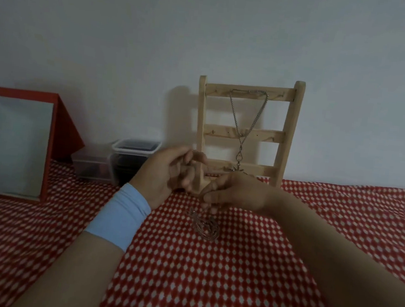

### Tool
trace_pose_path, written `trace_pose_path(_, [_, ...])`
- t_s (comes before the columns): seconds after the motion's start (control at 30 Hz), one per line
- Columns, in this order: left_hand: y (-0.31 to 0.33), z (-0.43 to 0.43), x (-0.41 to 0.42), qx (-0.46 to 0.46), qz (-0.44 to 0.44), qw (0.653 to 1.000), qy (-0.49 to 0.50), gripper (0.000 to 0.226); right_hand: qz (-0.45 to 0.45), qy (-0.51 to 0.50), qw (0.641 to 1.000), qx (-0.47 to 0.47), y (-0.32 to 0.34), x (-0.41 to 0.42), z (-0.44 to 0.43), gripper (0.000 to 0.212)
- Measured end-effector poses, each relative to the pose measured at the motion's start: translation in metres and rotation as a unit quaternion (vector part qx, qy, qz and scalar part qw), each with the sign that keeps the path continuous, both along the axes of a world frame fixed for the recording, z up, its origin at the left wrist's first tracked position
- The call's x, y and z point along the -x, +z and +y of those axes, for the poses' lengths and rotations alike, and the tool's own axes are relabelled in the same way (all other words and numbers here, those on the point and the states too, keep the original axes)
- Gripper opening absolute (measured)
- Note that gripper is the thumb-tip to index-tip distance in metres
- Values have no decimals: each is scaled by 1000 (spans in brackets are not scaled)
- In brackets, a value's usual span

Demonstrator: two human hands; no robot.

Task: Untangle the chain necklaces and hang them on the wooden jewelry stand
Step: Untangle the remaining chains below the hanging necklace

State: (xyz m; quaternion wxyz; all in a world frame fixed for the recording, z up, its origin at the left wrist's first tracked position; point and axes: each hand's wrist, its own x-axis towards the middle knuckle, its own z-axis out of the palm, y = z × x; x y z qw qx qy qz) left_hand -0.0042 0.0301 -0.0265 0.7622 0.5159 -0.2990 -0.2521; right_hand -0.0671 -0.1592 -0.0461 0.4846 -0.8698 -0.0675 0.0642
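Tightly, right fingers (207, 199) around chain (205, 226)

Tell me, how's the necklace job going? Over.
Right hand pinching tangled chain. Left hand curled, grip unclear. One necklace already on stand. Way clear.

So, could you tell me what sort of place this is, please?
Probably a home room, perhaps a bedroom: red-and-white patterned cloth covers the surface, a red-framed mirror stands by the plain wall, and a wooden jewelry stand holds a necklace.
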Motion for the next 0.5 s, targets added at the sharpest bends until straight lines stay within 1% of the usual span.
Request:
trace_pose_path(0.13, [-8,11,-22,1,24,999,28,42,7,-16,998,-65,-13,-11,-4,27])
trace_pose_path(0.2, [-10,16,-29,-5,35,998,47,48,8,-25,993,-113,-21,-12,-5,29])
trace_pose_path(0.3, [-12,24,-34,-15,45,996,78,50,-1,-45,966,-256,-30,-15,-5,27])
trace_pose_path(0.33, [-12,26,-35,-18,47,995,85,51,-9,-51,955,-291,-31,-17,-5,25])
trace_pose_path(0.43, [-11,30,-40,-46,23,993,105,55,-27,-56,940,-336,-35,-20,-6,22])
trace_pose_path(0.47, [-10,31,-42,-67,11,991,112,54,-16,-54,932,-357,-36,-20,-7,21])
trace_pose_path(0.5, [-10,33,-45,-96,4,988,121,52,-3,-48,927,-372,-36,-20,-8,27])
